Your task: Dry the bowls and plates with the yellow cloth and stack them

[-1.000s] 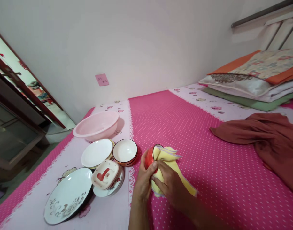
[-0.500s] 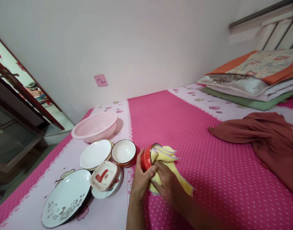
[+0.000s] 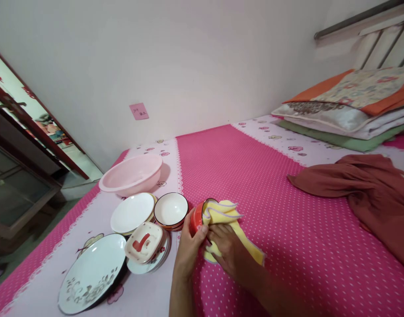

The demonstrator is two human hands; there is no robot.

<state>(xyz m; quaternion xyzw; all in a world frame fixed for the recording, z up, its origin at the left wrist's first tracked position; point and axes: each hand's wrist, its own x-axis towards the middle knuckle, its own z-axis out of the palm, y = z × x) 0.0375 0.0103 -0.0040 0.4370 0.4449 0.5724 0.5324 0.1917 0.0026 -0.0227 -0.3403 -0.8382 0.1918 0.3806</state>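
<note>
From afar I'd judge the red bowl, tilted just beside the stacked bowls, light, rigid and breakable, best cupped round its outer wall as the left hand grips it, the right hand clutching soft yellow cloth at its mouth.

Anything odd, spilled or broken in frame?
Mildly odd: dishes sit on a patterned bedspread that also bears pillows. Rust-red fabric lies rumpled at right. The red bowl tilts, but the left hand holds it. No spill or breakage visible.
</note>
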